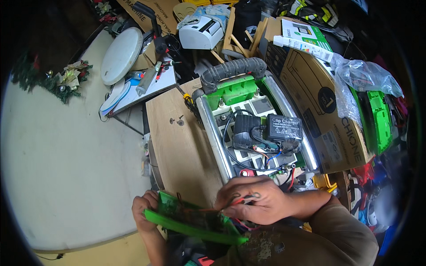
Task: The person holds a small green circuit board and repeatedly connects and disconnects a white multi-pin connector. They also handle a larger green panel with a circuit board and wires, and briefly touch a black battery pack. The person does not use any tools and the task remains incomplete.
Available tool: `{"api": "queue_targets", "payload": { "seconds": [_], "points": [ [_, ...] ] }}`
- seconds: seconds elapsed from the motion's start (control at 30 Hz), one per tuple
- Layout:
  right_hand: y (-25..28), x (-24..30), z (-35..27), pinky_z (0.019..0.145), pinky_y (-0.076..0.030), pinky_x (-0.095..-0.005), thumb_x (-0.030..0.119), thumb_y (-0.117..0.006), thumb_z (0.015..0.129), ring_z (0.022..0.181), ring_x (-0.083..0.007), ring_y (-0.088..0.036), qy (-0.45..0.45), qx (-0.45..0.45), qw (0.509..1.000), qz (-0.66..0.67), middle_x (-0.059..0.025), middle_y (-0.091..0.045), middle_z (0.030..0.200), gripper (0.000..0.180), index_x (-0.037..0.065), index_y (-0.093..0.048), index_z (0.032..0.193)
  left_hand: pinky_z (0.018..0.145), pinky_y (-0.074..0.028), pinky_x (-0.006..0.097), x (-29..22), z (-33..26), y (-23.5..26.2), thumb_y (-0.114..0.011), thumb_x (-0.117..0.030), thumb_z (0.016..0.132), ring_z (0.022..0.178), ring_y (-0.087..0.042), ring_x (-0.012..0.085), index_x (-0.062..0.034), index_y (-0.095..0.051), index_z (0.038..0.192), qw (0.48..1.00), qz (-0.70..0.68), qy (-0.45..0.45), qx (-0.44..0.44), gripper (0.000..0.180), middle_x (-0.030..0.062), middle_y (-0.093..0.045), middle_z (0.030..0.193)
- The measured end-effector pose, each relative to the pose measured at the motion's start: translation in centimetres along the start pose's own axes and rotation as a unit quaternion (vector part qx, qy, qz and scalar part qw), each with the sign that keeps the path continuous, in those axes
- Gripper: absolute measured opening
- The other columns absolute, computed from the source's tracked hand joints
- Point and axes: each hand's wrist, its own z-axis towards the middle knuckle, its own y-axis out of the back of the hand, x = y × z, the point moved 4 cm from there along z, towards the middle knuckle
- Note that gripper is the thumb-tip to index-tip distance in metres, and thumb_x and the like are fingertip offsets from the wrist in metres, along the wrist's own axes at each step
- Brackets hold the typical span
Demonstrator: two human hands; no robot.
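My left hand (144, 212) grips the left end of a green plastic housing with a circuit board (191, 221) inside it, held low near my body. My right hand (255, 199) pinches thin red and black wires (242, 200) that run from that board. Just beyond my hands lies an opened green device with a metal tube frame (213, 133) and a black foam handle (233, 68). A black charger block (284, 128) and a black battery pack (246, 131) with cables rest on top of its white inner panel.
The device sits on a wooden board (177, 142) bearing two loose screws (176, 120) and a yellow-handled screwdriver (188, 99). A large cardboard box (324, 111) stands at right, with a clear plastic bag (368, 75) on it. A white round lid (120, 55) and clutter lie behind.
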Motion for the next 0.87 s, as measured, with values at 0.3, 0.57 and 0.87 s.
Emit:
{"api": "queue_targets", "payload": {
  "seconds": [0.3, 0.57, 0.87],
  "points": [
    [-1.6, 0.3, 0.3, 0.074, -0.058, -0.0357, -0.001, -0.074, 0.088, 0.086, -0.0279, -0.072, 0.038, -0.064, 0.978, -0.193, -0.0151, -0.07, 0.101, 0.012, -0.001, -0.069, 0.099, 0.091, -0.043, 0.042, 6.0, -2.0, 0.9, -0.076, -0.016, 0.088, 0.074, -0.043, 0.0179, -0.0138, -0.041, 0.095, 0.999, 0.019, 0.027, 0.023, 0.035, 0.0012, -0.045, 0.077],
    [-2.3, 0.3, 0.1, 0.075, -0.051, -0.0411, 0.008, -0.077, 0.08, 0.087, -0.0309, -0.057, 0.082, -0.145, 0.871, -0.462, -0.009, -0.064, 0.097, 0.024, 0.005, -0.07, 0.103, 0.108, -0.043, 0.048, 8.6, -1.0, 2.1, -0.083, -0.019, 0.085, 0.095, -0.057, 0.0209, -0.0107, -0.05, 0.11, 0.996, 0.013, 0.074, 0.057, 0.042, 0.0036, -0.056, 0.091],
    [-1.6, -0.9, -0.7, 0.074, -0.052, -0.0407, 0.012, -0.077, 0.084, 0.089, -0.0309, -0.06, 0.039, -0.204, 0.864, -0.459, -0.0101, -0.067, 0.095, 0.021, 0.008, -0.071, 0.104, 0.104, -0.048, 0.044, 5.3, -0.1, -0.1, -0.076, -0.005, 0.087, 0.102, -0.059, 0.0218, -0.0085, -0.05, 0.126, 0.983, 0.128, 0.042, 0.128, 0.047, 0.0074, -0.059, 0.098]
  ]
}}
